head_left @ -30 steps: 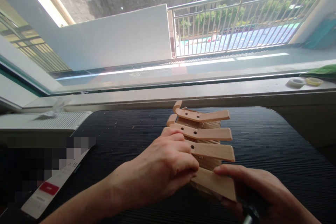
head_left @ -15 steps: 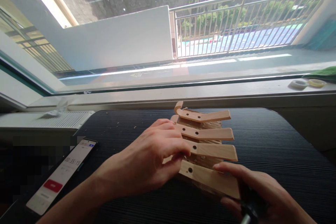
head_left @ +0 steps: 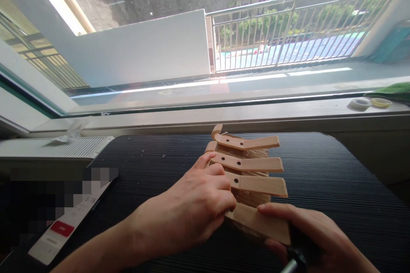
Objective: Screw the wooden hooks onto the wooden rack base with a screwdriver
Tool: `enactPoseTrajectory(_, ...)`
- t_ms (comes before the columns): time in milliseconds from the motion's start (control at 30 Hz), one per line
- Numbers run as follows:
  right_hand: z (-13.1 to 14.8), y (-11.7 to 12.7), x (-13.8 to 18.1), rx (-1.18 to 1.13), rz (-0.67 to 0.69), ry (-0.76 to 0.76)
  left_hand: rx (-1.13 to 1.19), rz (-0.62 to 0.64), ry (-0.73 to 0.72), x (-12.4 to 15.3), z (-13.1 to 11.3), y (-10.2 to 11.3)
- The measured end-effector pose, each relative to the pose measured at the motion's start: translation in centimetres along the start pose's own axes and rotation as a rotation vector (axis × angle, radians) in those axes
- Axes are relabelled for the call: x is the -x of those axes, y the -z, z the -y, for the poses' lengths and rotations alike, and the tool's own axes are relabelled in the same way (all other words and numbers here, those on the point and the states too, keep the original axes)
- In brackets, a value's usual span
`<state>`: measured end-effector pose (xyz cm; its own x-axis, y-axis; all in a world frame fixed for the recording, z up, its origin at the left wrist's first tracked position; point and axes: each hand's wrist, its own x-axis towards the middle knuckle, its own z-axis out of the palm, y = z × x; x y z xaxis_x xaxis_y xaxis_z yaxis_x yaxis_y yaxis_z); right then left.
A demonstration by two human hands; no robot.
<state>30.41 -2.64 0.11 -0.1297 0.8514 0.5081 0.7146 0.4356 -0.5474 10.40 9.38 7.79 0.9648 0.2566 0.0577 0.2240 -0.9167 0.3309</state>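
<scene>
A wooden hook rack lies on the dark table, with several curved wooden hooks [head_left: 243, 164] screwed side by side across a rough wooden board [head_left: 254, 196]. My left hand [head_left: 201, 198] is closed over the rack's left part, its fingers curled around the nearest hook [head_left: 261, 221] and covering its left end. At that hook's right end my right hand [head_left: 317, 230] has a finger on top and another below the edge. Tucked in the same hand is a black-handled tool with a metal shaft, like a screwdriver [head_left: 296, 256]; most of it is hidden.
A phone [head_left: 48, 245] with a partly blurred screen lies on the table's left. Small wood crumbs dot the black tabletop [head_left: 326, 166]. Beyond the table runs a windowsill [head_left: 256, 119] with two tape rolls [head_left: 359, 103] at the right. Crumpled plastic [head_left: 72, 132] rests at the left.
My left hand has slid toward me and slightly right, from the third hook onto the nearest one, covering its screw. My right hand keeps its hold.
</scene>
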Motion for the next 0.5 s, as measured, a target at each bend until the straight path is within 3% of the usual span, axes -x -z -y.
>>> enactPoseTrajectory(200,0.16,-0.03,-0.27,-0.025,-0.016,-0.003,-0.073,0.009,0.000,-0.07,-0.56,-0.58)
enactPoseTrajectory(500,0.13,-0.12,-0.17,-0.035,-0.014,-0.002,-0.005,0.000,-0.017,-0.21,-0.21,-0.70)
